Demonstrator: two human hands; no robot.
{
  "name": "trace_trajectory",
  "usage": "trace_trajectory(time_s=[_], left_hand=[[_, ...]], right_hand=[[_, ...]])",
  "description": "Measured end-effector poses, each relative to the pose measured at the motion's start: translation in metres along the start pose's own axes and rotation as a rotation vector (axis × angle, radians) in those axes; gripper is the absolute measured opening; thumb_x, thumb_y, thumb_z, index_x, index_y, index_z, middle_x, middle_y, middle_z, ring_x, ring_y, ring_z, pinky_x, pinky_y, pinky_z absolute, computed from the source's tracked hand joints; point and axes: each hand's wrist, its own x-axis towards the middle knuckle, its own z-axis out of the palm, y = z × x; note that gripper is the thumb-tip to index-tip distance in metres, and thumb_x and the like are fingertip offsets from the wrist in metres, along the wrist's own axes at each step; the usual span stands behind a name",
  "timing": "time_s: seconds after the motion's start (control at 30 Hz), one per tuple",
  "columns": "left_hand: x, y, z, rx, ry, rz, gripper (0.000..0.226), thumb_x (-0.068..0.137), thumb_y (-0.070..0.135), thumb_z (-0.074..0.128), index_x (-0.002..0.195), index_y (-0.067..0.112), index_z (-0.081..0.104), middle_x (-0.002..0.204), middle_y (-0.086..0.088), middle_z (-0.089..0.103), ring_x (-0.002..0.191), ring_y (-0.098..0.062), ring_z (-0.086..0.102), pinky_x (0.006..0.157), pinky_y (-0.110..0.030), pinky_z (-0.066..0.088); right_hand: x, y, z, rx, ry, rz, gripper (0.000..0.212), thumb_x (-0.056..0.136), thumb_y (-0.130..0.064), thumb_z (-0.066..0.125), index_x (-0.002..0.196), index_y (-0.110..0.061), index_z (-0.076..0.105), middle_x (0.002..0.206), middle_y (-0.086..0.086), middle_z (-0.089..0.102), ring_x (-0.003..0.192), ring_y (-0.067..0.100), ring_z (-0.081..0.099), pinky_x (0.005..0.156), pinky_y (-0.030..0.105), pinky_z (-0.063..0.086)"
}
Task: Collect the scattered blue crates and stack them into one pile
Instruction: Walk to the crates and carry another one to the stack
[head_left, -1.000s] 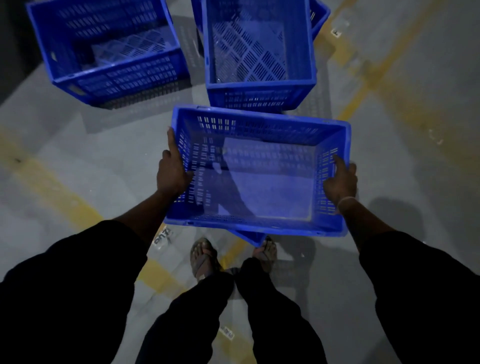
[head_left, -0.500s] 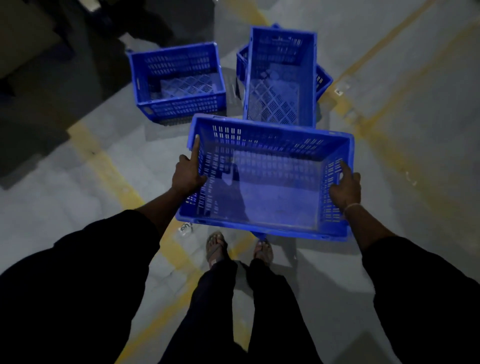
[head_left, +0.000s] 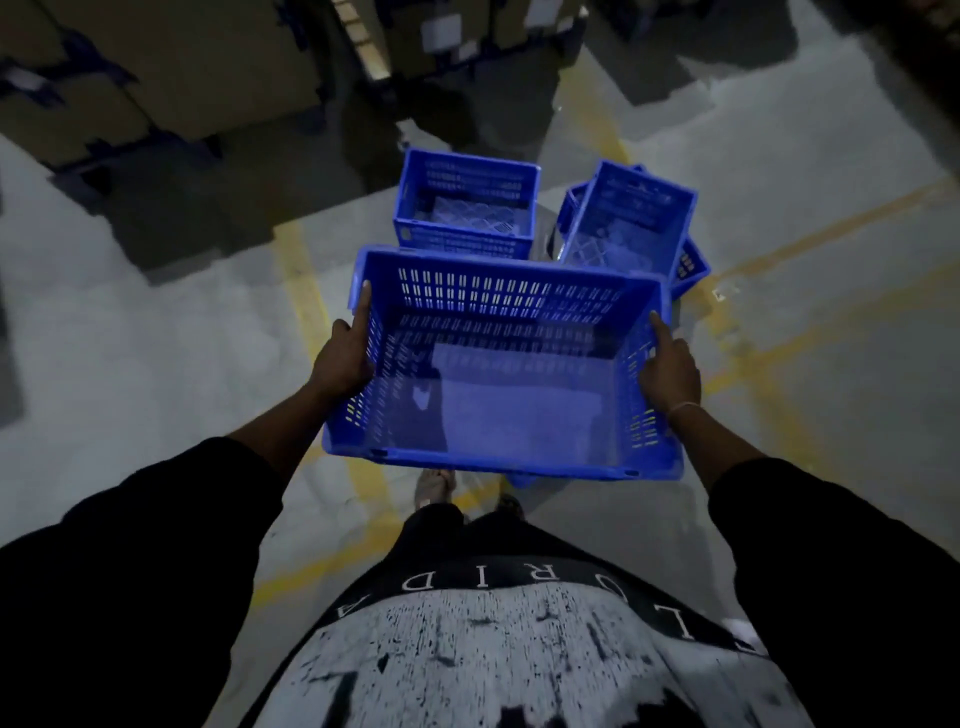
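Note:
I carry an empty blue slotted crate (head_left: 498, 457) in front of my waist, above the floor. My left hand (head_left: 343, 353) grips its left rim, forefinger stretched along the edge. My right hand (head_left: 667, 364) grips the right rim the same way. Beyond it a single blue crate (head_left: 467, 208) stands on the floor. To its right a small pile of blue crates (head_left: 631, 223) stands, the top one turned askew on the one below.
Cardboard boxes (head_left: 171, 67) on dark pallets line the back left, more boxes (head_left: 447, 31) at the back centre. Yellow floor lines (head_left: 306, 291) cross the grey concrete. My feet (head_left: 434, 486) show under the carried crate.
The view has pulled back and up: the crates on the floor now lie farther away and the boxes at the back have come into sight. Both hands keep the same hold.

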Motion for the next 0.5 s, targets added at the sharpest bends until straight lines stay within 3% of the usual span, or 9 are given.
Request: trace_trajectory(time_s=[0.13,0.33,0.5], left_hand=[[-0.05,-0.028,-0.009,-0.021,0.088,-0.133,0.121,0.087,0.017,0.072,0.146,0.056,-0.027,0.112,-0.027,0.048,0.086,-0.046,0.063,0.075,-0.054,0.057],[-0.101,-0.063,-0.021,-0.086,0.181,-0.27,0.119,0.087,0.016,0.072,0.15,0.052,-0.022,0.111,-0.023,0.049,0.085,-0.041,0.061,0.074,-0.05,0.055],[-0.142,-0.111,-0.034,-0.123,0.289,-0.364,0.12,0.084,0.008,0.068,0.149,0.055,-0.022,0.101,-0.024,0.052,0.078,-0.044,0.061,0.069,-0.051,0.056]], right_hand=[[0.004,-0.035,0.005,-0.027,-0.033,-0.153,0.071,0.097,-0.007,0.045,0.156,-0.035,0.019,0.124,0.023,0.052,0.072,0.033,0.049,0.057,0.035,0.035],[0.011,-0.098,0.015,-0.042,-0.076,-0.277,0.068,0.101,-0.004,0.04,0.156,-0.036,0.017,0.141,0.023,0.043,0.061,0.021,0.038,0.048,0.03,0.026],[0.005,-0.173,0.024,-0.078,-0.117,-0.45,0.069,0.099,-0.003,0.042,0.156,-0.033,0.02,0.141,0.023,0.041,0.079,0.035,0.048,0.063,0.038,0.035]])
